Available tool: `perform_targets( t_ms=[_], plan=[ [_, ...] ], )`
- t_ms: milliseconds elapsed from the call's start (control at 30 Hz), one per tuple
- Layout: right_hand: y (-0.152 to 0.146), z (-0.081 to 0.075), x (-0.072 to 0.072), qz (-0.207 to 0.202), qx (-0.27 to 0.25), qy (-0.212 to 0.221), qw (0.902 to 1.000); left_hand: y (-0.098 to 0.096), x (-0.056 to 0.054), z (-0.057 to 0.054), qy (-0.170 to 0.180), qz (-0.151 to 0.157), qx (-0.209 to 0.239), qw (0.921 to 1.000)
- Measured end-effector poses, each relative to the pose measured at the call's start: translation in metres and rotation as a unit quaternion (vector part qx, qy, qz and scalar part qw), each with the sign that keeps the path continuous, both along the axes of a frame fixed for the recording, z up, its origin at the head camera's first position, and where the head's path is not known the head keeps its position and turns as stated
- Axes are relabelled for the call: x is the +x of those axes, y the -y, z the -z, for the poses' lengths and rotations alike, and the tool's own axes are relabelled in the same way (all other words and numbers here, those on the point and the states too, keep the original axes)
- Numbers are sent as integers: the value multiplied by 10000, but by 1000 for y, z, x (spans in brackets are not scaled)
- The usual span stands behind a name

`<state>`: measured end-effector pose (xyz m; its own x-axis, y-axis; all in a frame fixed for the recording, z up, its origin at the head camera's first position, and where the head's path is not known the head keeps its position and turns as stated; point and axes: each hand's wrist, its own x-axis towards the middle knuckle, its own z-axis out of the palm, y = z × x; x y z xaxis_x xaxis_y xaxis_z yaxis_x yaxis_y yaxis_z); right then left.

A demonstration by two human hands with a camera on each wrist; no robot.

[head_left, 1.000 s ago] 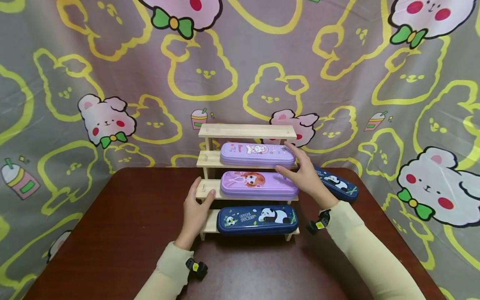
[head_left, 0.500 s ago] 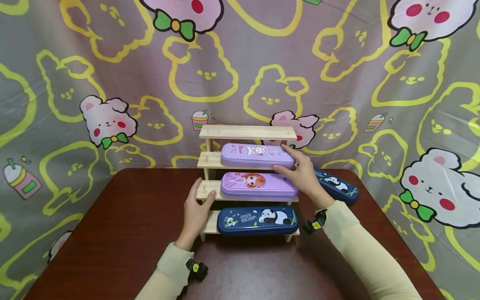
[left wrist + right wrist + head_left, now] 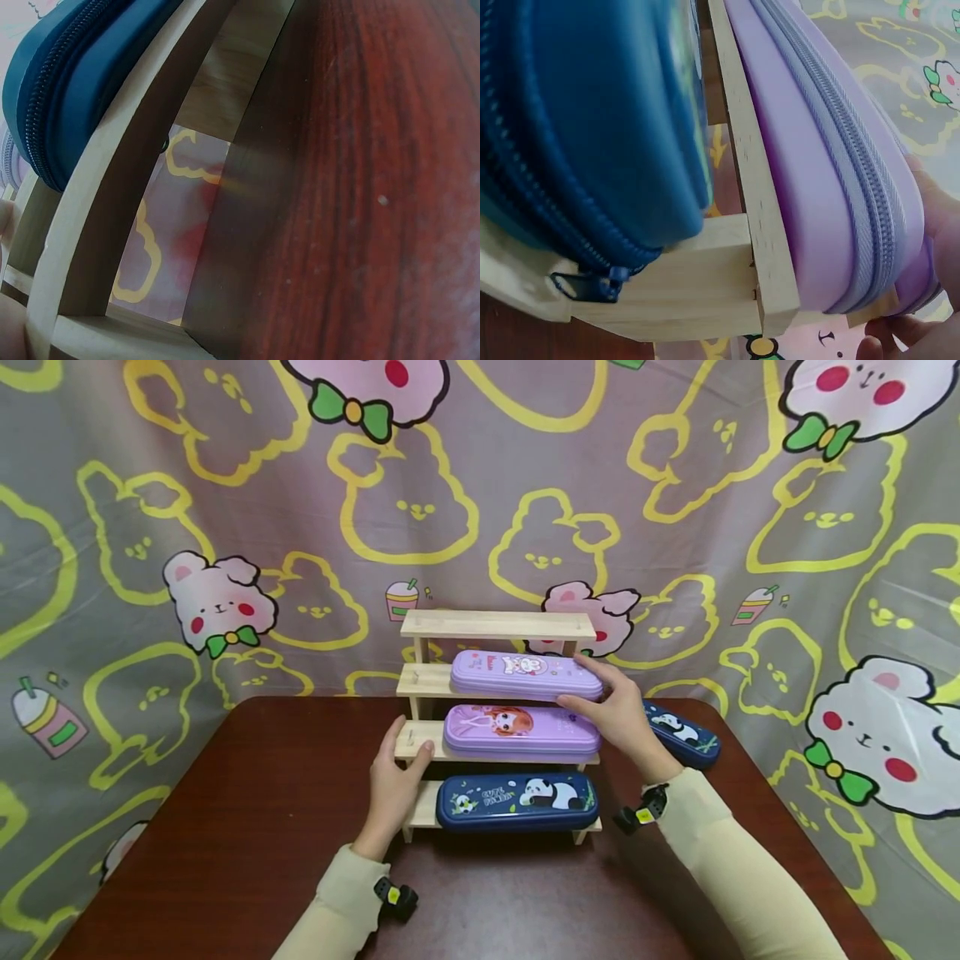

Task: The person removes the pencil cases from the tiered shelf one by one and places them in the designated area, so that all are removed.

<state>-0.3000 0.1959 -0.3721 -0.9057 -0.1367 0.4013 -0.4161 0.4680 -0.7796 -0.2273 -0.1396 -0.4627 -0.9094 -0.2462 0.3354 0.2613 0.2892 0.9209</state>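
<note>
A stepped wooden display rack stands on the table, with pencil cases lying on its three lower shelves. My right hand grips the right end of a lilac pencil case with a bunny print, on the second shelf from the top. Below it lies a purple pencil case printed with a girl. A navy pencil case with a panda rests on the lowest shelf; its zip end fills much of the right wrist view. My left hand holds the rack's left side, thumb and index finger spread at the shelf end.
Another navy panda pencil case lies on the dark red-brown table, behind my right forearm. A patterned curtain hangs behind the table. The rack's top shelf is bare wood.
My right hand and the lilac bunny pencil case have shifted slightly to the right along the shelf. My left hand stays in place on the rack.
</note>
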Motion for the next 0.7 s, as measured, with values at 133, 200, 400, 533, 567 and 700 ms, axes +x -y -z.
perform_targets(
  t_ms=[133,200,400,533,567,700],
  plan=[
    [-5,1,3,50,-146,128,9998,-1,1,-1,2,3,22,10000],
    [-7,2,4,78,-182,126,9997,-1,1,-1,3,14,28,10000],
    [-17,4,10,159,-237,113,9995,-2,1,-1,32,32,42,10000],
    [-23,5,15,180,-379,64,9991,-2,2,-2,33,45,40,10000],
    [-25,6,17,194,-391,54,9990,-2,2,-2,26,39,30,10000],
    [-31,8,21,296,-465,55,9985,-2,2,-2,26,27,34,10000]
  ],
)
